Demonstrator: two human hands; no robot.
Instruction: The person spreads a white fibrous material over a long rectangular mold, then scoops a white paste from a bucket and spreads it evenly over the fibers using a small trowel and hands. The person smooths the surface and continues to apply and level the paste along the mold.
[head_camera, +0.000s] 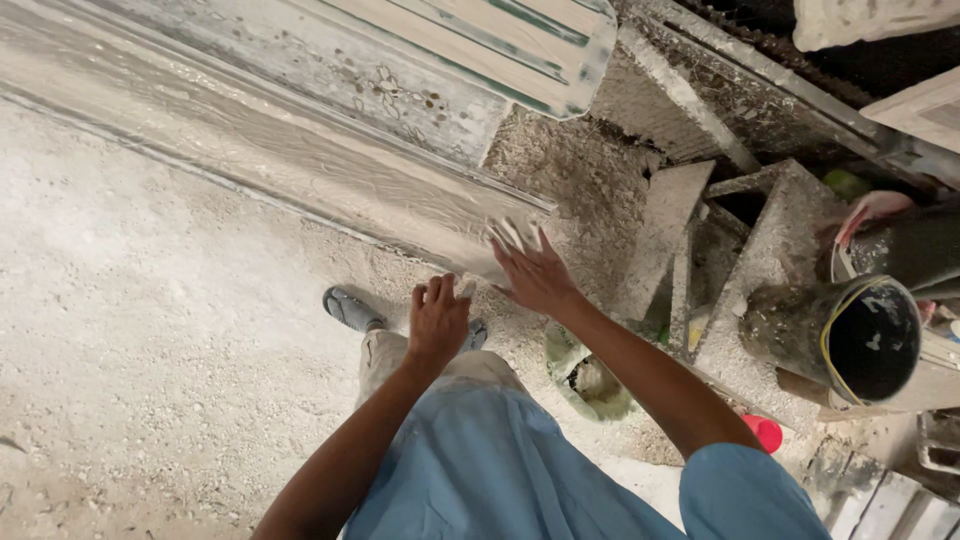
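Observation:
My left hand (437, 322) hovers over my knee with its fingers curled shut. A small pale bit shows at its fingertips, and I cannot tell whether it is held. My right hand (535, 272) is open with fingers spread and blurred, right at the near end of a long dusty board (300, 170) that lies slanted on the ground. It holds nothing. Below the hands are my pale trouser leg and a grey shoe (350, 309) on the gritty floor (150, 330).
A corrugated green-and-white sheet (450, 50) lies behind the board. Grey concrete slabs (662, 230) lean at the right. A dirty pale bucket (588, 382) stands by my leg, with a red cup (766, 432) nearby. A black drum (872, 342) and another person's hand (872, 210) are at far right.

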